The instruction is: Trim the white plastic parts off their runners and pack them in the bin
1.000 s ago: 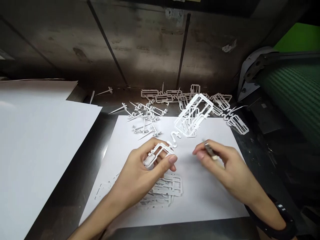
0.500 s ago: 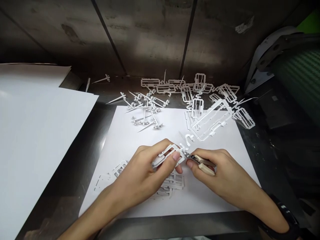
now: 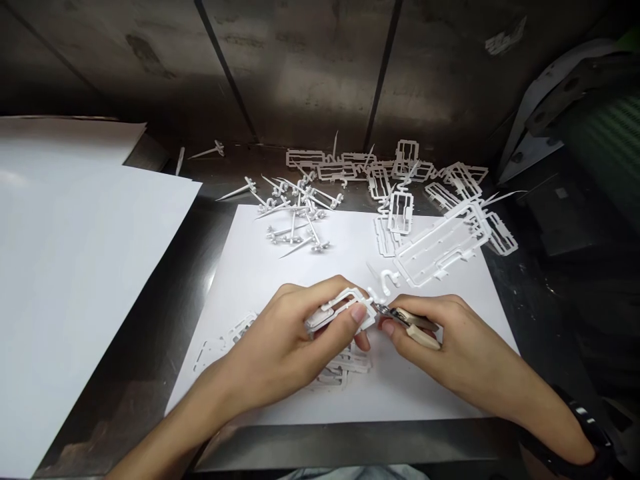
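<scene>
My left hand (image 3: 305,340) is closed around one end of a white plastic moulded frame (image 3: 345,303), thumb on top. A curved white runner (image 3: 389,279) joins it to a second, larger-looking frame (image 3: 445,247) that sticks out to the upper right. In my right hand (image 3: 450,340) are small nippers (image 3: 423,327) with cream handles, gripped shut in the fingers. Their metal jaws touch the runner beside the held frame, near my left thumb; whether they have cut through, I cannot tell. Below my left hand lie several loose white frames (image 3: 347,363), partly hidden by it.
A white sheet (image 3: 425,393) covers the metal worktop (image 3: 350,447). Several cut sprue stems (image 3: 300,213) lie in a heap behind, with more joined frames (image 3: 400,170) to their right. White paper (image 3: 90,267) lies at left. A dark metal wall (image 3: 300,67) stands at the back.
The view has shifted slightly. The nippers stay at the runner by the held frame, and the joined frame beyond has swung a little to the right and lower.
</scene>
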`<action>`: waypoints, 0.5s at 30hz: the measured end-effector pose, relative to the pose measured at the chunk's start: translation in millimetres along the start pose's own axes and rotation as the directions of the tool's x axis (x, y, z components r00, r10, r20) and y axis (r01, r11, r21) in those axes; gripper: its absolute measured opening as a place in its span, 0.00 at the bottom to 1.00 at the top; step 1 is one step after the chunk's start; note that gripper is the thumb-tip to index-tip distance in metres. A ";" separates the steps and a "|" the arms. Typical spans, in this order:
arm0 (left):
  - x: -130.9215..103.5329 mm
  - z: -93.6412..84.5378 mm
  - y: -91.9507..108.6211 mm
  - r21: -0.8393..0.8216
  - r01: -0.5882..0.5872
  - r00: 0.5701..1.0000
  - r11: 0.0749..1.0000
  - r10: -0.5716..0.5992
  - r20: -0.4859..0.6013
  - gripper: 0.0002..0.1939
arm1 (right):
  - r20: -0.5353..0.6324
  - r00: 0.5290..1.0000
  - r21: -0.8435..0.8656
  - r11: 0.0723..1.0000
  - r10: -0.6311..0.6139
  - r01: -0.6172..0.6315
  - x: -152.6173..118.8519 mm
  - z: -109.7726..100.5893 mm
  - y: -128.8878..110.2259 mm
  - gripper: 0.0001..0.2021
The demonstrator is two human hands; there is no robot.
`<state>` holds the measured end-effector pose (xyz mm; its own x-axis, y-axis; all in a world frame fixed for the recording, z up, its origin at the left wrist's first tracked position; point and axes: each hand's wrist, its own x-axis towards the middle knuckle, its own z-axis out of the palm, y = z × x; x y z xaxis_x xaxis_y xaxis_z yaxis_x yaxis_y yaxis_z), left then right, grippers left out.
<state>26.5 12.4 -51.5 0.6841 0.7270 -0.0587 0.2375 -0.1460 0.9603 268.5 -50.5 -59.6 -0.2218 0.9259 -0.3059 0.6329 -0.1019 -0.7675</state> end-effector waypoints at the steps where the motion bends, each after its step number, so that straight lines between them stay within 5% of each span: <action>1: 0.0 -0.1 -0.3 0.004 0.004 1.000 1.000 -0.004 0.002 0.14 | 0.004 1.000 -0.007 1.000 -0.004 0.004 -0.2 -0.3 -0.2 0.16; 15: -1.0 5.2 0.1 -0.052 0.031 0.999 0.998 -0.029 0.029 0.14 | 0.135 0.991 -0.030 0.999 -0.023 0.028 -0.2 -3.2 -0.2 0.19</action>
<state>29.4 8.2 -52.8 0.6965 0.7112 -0.0947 0.2223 -0.0883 0.9710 270.8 -49.5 -57.6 -0.3349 0.8703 -0.3612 0.6484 -0.0653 -0.7585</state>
